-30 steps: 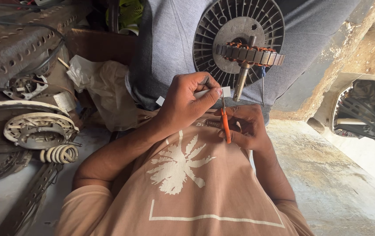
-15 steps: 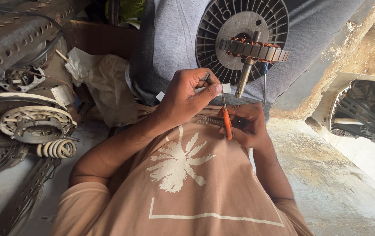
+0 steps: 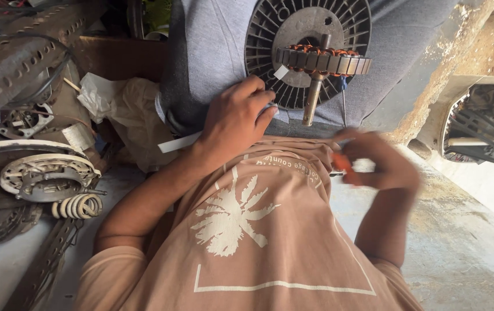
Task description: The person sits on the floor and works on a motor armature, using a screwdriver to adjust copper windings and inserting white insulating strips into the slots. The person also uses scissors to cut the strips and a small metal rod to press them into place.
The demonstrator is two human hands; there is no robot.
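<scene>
My left hand (image 3: 236, 120) rests on grey cloth (image 3: 212, 52) with its fingers curled around a thin white strip (image 3: 176, 143); the strip sticks out below my wrist. Just past its fingertips is a motor stator with copper windings (image 3: 322, 59) on a metal shaft (image 3: 313, 98), in front of a dark round slotted housing (image 3: 270, 34). My right hand (image 3: 376, 164) is blurred at the right, over my tan shirt, and is closed on an orange-handled tool (image 3: 342, 164). The tool's tip is hidden.
At the left lie a round metal motor plate (image 3: 45, 173), a coil spring (image 3: 77, 205), crumpled paper and plastic (image 3: 117, 103) and a perforated metal cover (image 3: 16, 52). A dark fan guard (image 3: 483, 135) sits at the right by a worn concrete floor (image 3: 466, 242).
My right hand has pulled the orange-handled tool away from my left hand, down and to the right, and is now blurred. My left hand stays by the stator.
</scene>
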